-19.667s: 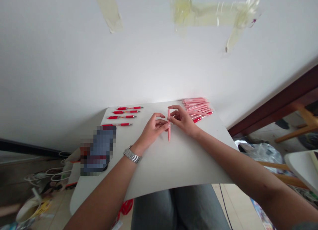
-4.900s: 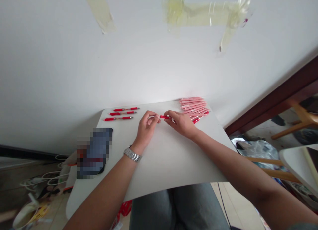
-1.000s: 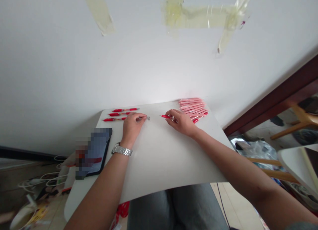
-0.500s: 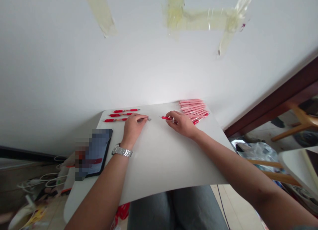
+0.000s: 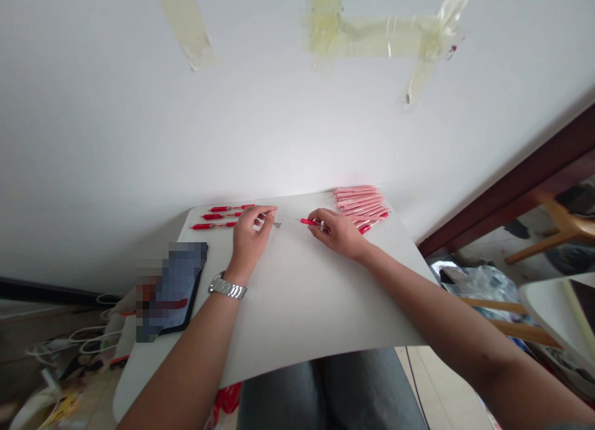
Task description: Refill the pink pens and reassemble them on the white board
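My right hand (image 5: 337, 232) is closed around a red pen (image 5: 307, 222), whose thin tip points left; much of its barrel is hidden by the fingers. Over the left part of the white table, my left hand (image 5: 251, 235) has its thumb and fingers a little apart, with nothing visible between them. Just right of its thumb lie tiny metal parts (image 5: 277, 224), too small to name. Several red pens (image 5: 218, 217) lie in rows beside and partly behind my left hand. Beyond my right hand is a pile of pink, slim pen-like sticks (image 5: 360, 197), with red pen parts (image 5: 367, 229) at its near side.
A phone or tablet (image 5: 198, 293), its screen blurred out, lies at the left of the white table (image 5: 297, 318). The table's back edge meets a taped wall (image 5: 260, 108). White cables (image 5: 88, 340) hang at the left; a wooden chair (image 5: 539, 241) stands right.
My left thumb and fingers have parted and lifted slightly away from the tiny metal parts. My right hand keeps the red pen in nearly the same place.
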{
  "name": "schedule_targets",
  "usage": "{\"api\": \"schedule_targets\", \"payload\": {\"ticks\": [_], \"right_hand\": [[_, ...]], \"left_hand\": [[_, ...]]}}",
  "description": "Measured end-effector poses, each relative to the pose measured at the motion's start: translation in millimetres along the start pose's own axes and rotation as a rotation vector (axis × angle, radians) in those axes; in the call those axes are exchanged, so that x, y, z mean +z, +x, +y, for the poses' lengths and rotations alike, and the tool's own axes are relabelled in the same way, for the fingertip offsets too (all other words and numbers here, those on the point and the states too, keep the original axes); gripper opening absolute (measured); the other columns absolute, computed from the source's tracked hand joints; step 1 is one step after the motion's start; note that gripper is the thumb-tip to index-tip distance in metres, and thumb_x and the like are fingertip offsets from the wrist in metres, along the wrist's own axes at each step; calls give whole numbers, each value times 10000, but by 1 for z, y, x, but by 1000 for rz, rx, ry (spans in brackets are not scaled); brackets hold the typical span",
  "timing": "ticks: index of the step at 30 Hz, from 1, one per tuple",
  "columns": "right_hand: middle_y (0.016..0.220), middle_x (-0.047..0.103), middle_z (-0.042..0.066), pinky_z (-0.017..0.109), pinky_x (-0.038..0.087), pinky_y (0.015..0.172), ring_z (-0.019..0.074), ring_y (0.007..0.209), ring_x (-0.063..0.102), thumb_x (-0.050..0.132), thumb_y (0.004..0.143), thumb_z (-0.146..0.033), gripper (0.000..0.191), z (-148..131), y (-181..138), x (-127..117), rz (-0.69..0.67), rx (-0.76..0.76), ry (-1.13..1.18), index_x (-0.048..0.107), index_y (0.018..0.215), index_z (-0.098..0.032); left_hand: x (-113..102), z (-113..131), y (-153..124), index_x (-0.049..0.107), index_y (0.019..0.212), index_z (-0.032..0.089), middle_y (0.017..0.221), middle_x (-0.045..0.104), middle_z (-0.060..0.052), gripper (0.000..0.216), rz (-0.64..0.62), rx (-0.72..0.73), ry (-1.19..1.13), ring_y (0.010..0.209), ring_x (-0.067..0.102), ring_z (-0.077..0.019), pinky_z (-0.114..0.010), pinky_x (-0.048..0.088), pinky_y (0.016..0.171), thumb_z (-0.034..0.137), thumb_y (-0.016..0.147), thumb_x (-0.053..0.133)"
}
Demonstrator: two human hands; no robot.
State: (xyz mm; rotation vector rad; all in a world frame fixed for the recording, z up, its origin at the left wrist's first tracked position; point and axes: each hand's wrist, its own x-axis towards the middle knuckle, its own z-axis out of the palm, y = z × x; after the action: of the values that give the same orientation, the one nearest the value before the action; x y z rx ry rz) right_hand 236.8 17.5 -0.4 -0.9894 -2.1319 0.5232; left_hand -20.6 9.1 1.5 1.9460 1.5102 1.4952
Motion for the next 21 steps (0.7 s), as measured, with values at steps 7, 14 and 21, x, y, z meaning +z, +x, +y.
{"api": "schedule_targets", "payload": {"ticks": [7,14,21], "right_hand": [[996,721,38,257,423,661,128,704,592,601,1029,-315,150,-3,-1,1,18,-70,33,638,1141,-223],[1055,728,52,263,442,679,134,735,605,593,1033,-292,157,-4,-2,1,-12,-101,59,639,1164,-220],[1119,732,68,274,469,710,142,759,619,582,1048,-324,191,-4,-2,1,-57,-109,77,636,1200,-222]], "left_hand": [[10,17,-9,789,1114,241,1066,745,-64,225,-130,3,-210,969,702,-206,-342,561,877,408,1000,688],[18,23,-16,786,1131,249,1049,732,-59,219,-232,12,-323,907,683,-186,-332,572,844,383,961,756],[20,25,-18,774,1102,236,1079,752,-64,202,-262,-5,-334,943,693,-191,-330,570,871,383,965,755]]}}
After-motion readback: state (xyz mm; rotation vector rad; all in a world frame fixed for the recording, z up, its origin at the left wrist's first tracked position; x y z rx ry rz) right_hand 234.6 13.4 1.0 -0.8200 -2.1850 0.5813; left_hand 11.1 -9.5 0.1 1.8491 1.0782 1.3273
